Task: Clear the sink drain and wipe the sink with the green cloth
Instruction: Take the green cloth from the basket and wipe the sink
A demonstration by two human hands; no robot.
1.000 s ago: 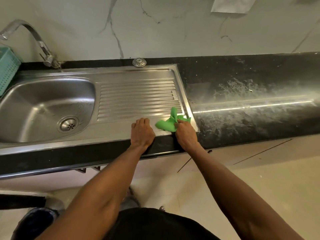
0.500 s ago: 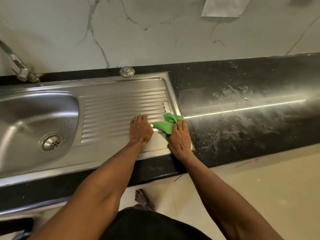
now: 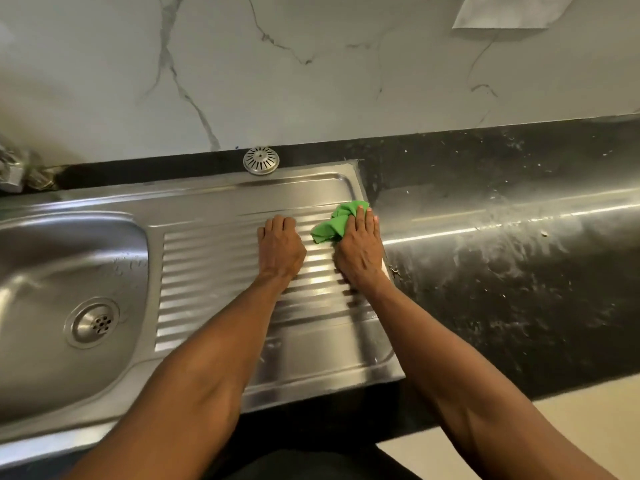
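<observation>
Head camera, looking down: the right hand (image 3: 360, 252) presses a crumpled green cloth (image 3: 337, 221) flat-fingered onto the far right corner of the ribbed stainless-steel draining board (image 3: 221, 271), beside the dusty black worktop (image 3: 502, 271). The left hand (image 3: 280, 249) rests palm-down, holding nothing. Wiping along the ribs, with steady pressure, should clean best.

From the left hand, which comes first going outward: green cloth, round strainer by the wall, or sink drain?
From the left hand, in the head view:
1. Green cloth, just to its right, under the right hand.
2. Strainer, behind, at the wall.
3. Drain, far left, in the basin.
</observation>
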